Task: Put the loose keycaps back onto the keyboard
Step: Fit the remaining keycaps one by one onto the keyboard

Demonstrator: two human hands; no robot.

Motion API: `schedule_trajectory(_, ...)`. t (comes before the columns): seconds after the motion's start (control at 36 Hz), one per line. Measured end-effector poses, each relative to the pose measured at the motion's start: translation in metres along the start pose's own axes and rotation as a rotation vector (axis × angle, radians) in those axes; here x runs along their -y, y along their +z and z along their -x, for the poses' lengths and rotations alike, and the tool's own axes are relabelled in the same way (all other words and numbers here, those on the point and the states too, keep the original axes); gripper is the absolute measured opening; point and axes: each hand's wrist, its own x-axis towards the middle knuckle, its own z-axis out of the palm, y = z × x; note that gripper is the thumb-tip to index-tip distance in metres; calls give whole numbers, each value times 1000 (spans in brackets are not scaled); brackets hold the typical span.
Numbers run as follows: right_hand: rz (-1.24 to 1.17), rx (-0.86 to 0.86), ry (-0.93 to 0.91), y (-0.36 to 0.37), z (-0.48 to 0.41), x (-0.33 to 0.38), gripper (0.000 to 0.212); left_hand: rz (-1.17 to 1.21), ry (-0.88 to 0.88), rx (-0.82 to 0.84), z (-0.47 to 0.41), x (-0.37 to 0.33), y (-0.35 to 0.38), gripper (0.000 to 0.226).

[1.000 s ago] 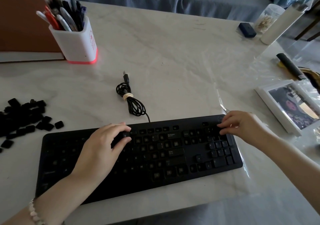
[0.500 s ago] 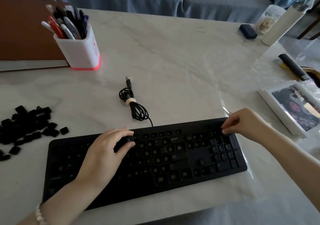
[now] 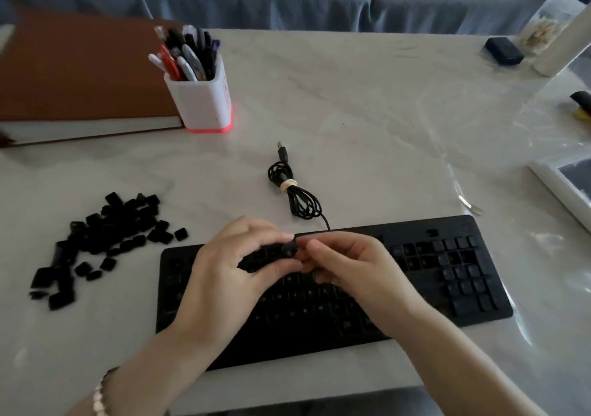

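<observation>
Head camera, looking down on the table. Both hands meet at the centre of the frame, over the upper middle of the keyboard [image 3: 447,275]. The left hand [image 3: 230,265] has its fingers curled and pinches a small dark keycap [image 3: 289,249] at the fingertips; the right hand [image 3: 355,265] curls in against the same cap, though I cannot tell whether it grips it or only steadies it. My guess is the cap is being turned the right way up before it is pressed home, hence two hands on one small piece, held just above the keys.

Plenty of work is left, I'd say; the pile of loose keycaps [image 3: 105,236] lies in a heap at centre left, just beside the keyboard's left end and within easy reach of the left hand. The number pad at the right looks mostly filled; the rows under the hands are hidden. The cable [image 3: 294,192] is tied in a coil above the keyboard, out of the way.

Containers now: a white pen pot [image 3: 201,99] at upper left, crammed with pens [image 3: 185,60] standing upright; a clear jar [image 3: 543,28] at upper right with pale bits inside, too blurred to name.
</observation>
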Motion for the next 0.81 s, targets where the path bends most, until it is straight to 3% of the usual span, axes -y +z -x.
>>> schedule_trajectory(0.06,-56,15,19,8,-1,0,7,8,-22,20,2,2,-1,34)
schedule_trajectory(0.17,-52,19,69,15,-3,-2,21,37,-54,27,7,5,-3,40)
schedule_trajectory(0.33,-75,72,138,22,-1,-7,17,110,-67,84,19,13,-12,45)
schedule_trajectory(0.53,38,3,88,42,-5,-14,22,-63,-108,-99,48,49,-33,28)
schedule_trajectory(0.64,114,-19,64,55,-9,-20,21,-217,-257,-180,65,74,-53,28)
schedule_trajectory(0.81,237,-26,33,71,-14,-29,26,-32,-504,-175,76,84,-65,37)
